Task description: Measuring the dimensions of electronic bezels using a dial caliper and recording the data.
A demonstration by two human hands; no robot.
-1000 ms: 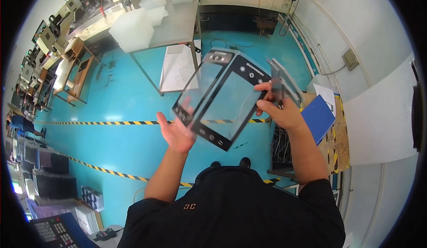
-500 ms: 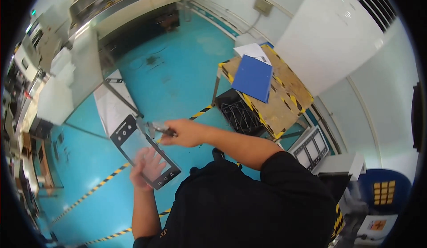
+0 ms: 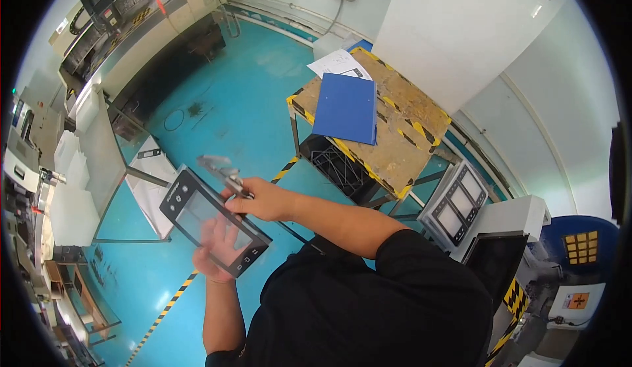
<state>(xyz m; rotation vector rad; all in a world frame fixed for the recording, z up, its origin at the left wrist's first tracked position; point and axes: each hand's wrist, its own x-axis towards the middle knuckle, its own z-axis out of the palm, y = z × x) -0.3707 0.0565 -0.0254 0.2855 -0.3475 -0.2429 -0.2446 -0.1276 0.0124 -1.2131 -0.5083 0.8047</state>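
Note:
Tilted in front of me is a rectangular dark-grey panel (image 3: pixel 182 194) with a clear window and small light markings at both ends. My left hand (image 3: pixel 216 245) holds it from beneath at its near left side; its fingers show through the window. Over the panel's right edge, my right hand (image 3: pixel 253 199) is closed around a silver metal tool (image 3: pixel 224 173). The tool's outer end is blurred, and I cannot make out its exact kind. A thin dark line runs down from near the right hand toward my shirt.
A worn wooden table (image 3: pixel 421 113) with striped tape bears a blue folder (image 3: pixel 345 108) and papers (image 3: pixel 339 63). Similar framed panels (image 3: pixel 459 204) stand to the right, near a blue bin (image 3: pixel 559 225). A metal-legged table (image 3: pixel 105 163) is at left, with a machine (image 3: pixel 141 38) beyond.
My view has swung, shifting the wooden table and machine leftward in the picture. The right hand and its tool now sit closer over the panel's edge. The left hand keeps holding the panel.

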